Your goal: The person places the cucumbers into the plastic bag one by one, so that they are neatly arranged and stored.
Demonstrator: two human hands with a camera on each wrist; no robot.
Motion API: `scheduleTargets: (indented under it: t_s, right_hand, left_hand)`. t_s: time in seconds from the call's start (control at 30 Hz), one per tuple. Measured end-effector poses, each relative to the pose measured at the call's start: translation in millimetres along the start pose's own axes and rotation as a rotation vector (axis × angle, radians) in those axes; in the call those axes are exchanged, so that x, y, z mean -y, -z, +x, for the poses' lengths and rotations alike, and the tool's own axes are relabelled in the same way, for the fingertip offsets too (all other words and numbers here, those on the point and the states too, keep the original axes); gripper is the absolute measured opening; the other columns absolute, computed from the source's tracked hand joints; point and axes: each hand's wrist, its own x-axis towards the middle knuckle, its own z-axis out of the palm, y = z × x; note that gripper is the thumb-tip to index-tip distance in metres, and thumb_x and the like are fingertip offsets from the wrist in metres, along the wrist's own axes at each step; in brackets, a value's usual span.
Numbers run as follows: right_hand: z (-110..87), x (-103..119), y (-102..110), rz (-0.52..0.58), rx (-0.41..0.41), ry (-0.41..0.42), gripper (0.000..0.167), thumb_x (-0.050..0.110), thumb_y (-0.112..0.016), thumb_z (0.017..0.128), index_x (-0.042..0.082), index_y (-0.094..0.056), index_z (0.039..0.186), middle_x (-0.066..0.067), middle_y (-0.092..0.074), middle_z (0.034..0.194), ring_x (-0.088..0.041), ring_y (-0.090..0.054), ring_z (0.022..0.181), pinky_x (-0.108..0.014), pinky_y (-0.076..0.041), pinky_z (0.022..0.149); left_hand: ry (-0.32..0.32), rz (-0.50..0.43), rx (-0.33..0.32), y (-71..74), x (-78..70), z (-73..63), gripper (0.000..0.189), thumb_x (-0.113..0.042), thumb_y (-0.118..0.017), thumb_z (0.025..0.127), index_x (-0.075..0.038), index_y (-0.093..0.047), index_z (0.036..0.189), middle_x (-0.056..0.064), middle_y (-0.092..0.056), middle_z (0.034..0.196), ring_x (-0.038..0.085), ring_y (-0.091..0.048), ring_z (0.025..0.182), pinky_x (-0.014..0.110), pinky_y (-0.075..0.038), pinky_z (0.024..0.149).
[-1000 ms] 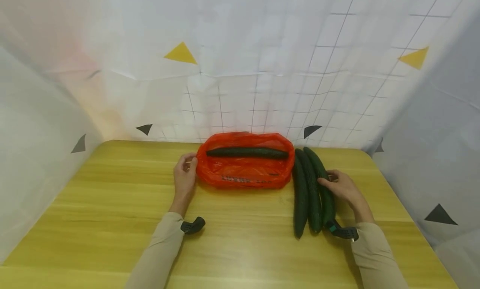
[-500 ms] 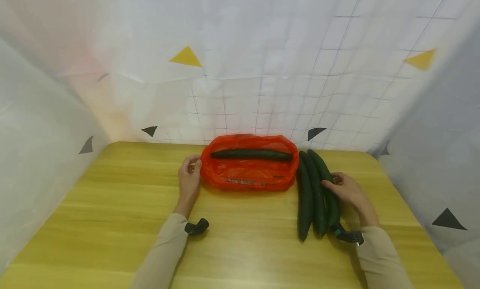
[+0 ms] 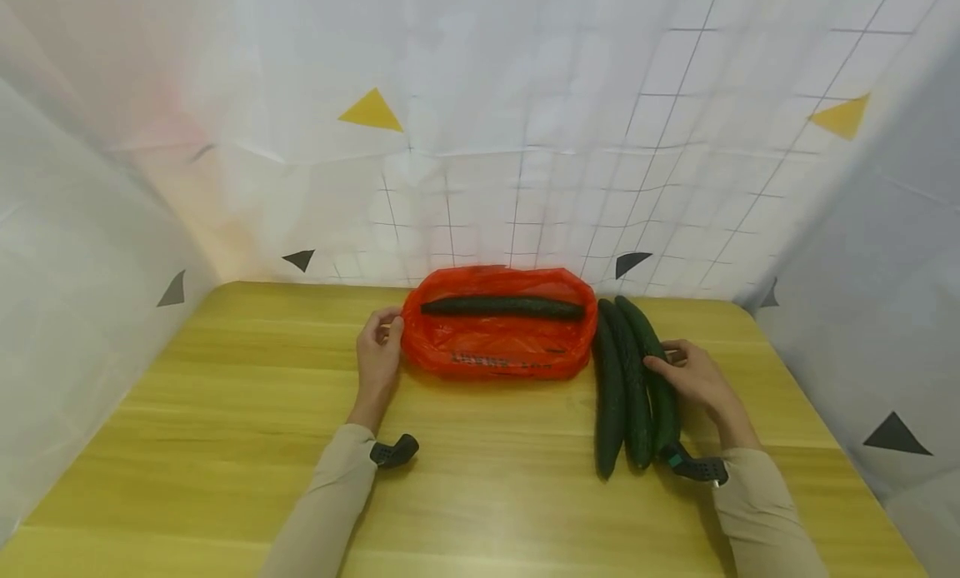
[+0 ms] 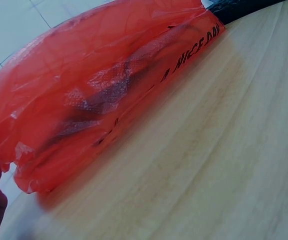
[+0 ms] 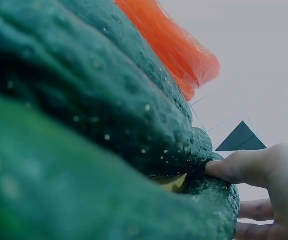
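Observation:
A red plastic bag [image 3: 495, 366] lies with its mouth open towards me, and one dark green cucumber [image 3: 502, 307] lies lengthwise inside it. At the bag's left end my left hand [image 3: 377, 357] holds the rim with bent fingers; the grip is partly cut off in the left wrist view. Three more cucumbers lie side by side to the right of the bag: a left one [image 3: 610, 395], a middle one [image 3: 633, 403] and a right one [image 3: 663, 411]. My right hand [image 3: 693, 378] grips the right cucumber, its thumb [image 5: 234, 167] on top and other fingers along the far side.
The wooden table [image 3: 480, 495] reaches towards me and out to both sides. A white sheet with grid lines [image 3: 480, 186] stands close behind the bag. Side sheets [image 3: 885, 311] border the table. A black wrist device [image 3: 393, 451] sits on each sleeve.
The whole head view has shifted slightly right. Both hands, the bag and the cucumbers keep their places relative to one another.

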Motion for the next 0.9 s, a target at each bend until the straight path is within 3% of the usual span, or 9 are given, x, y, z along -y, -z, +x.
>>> scheduleTargets:
  t_s: [0.33, 0.53, 0.9]
  right_hand:
    - [-0.3, -4, 4, 0.020, 0.007, 0.003, 0.070, 0.043, -0.049, 0.095, -0.010, -0.034, 0.139, -0.035, -0.046, 0.128, -0.047, -0.046, 0.115, -0.050, -0.047, 0.086]
    - [-0.1, -1, 11, 0.031, -0.038, 0.007, 0.071, 0.044, -0.048, 0.096, -0.010, -0.032, 0.140, -0.035, -0.043, 0.130, -0.048, -0.044, 0.117, -0.049, -0.047, 0.086]
    - [-6.8, 6, 19, 0.154, -0.125, 0.004, 0.074, 0.043, -0.047, 0.096, -0.008, -0.023, 0.144, -0.035, -0.036, 0.134, -0.049, -0.044, 0.117, -0.023, -0.052, 0.065]
  left_hand:
    - [0.022, 0.013, 0.009, -0.9, 1.1, -2.7, 0.024, -0.014, -0.057, 0.094, 0.000, -0.062, 0.113, 0.015, -0.060, 0.103, 0.012, -0.051, 0.074, 0.018, -0.044, 0.061]
    - [0.013, 0.000, 0.018, -1.6, -0.4, -0.4, 0.025, -0.014, -0.056, 0.095, 0.001, -0.061, 0.113, 0.016, -0.060, 0.105, 0.012, -0.051, 0.076, 0.018, -0.043, 0.063]
    - [0.019, 0.000, 0.019, -0.5, 0.9, 0.4, 0.024, -0.013, -0.056, 0.094, 0.001, -0.062, 0.113, 0.016, -0.060, 0.105, 0.011, -0.052, 0.074, 0.018, -0.043, 0.063]
